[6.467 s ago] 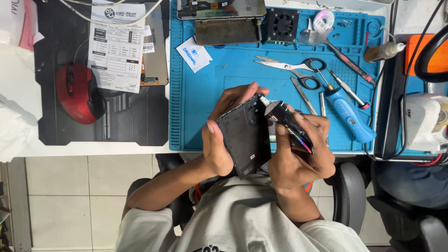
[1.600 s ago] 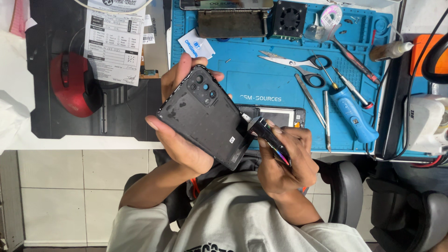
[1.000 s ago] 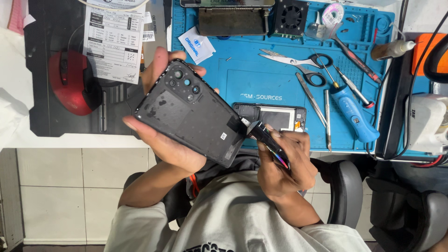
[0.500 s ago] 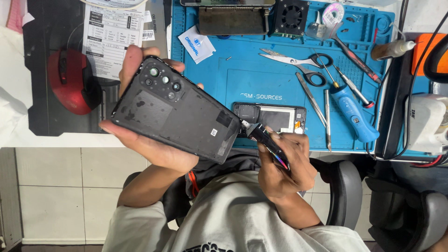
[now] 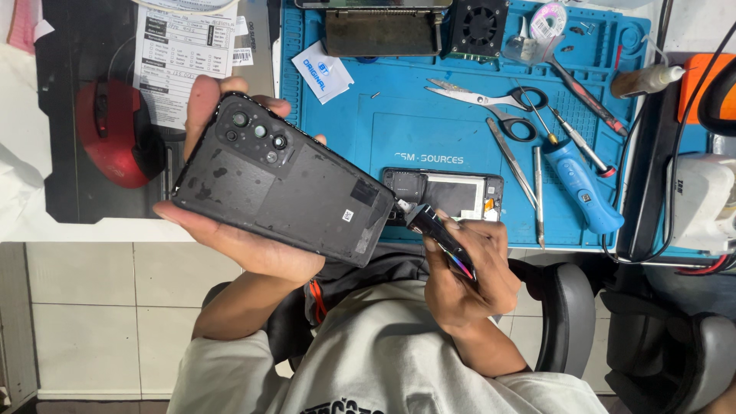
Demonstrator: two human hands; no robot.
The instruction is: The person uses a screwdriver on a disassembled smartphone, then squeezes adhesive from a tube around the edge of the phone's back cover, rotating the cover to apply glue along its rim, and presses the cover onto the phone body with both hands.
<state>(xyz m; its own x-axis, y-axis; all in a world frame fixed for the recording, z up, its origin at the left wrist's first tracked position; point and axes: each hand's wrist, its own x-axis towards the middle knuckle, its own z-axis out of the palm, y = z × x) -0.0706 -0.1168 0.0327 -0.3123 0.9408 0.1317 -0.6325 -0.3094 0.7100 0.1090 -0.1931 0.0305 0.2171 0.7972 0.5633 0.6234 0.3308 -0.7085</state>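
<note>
Right hand (image 5: 468,272) clamped around dark screwdriver (image 5: 437,234), tip near front edge of worktop, just beside opened phone body (image 5: 448,193) on blue mat (image 5: 429,123). Left hand (image 5: 230,230) gripping black back cover (image 5: 280,180) from beneath, camera bumps up. Since half a second ago: cover swung further out left, away from phone body, now over front-left of mat and black pad (image 5: 69,199). Cover fully separated. Red mouse (image 5: 115,130), scissors (image 5: 491,103) farther back.
</note>
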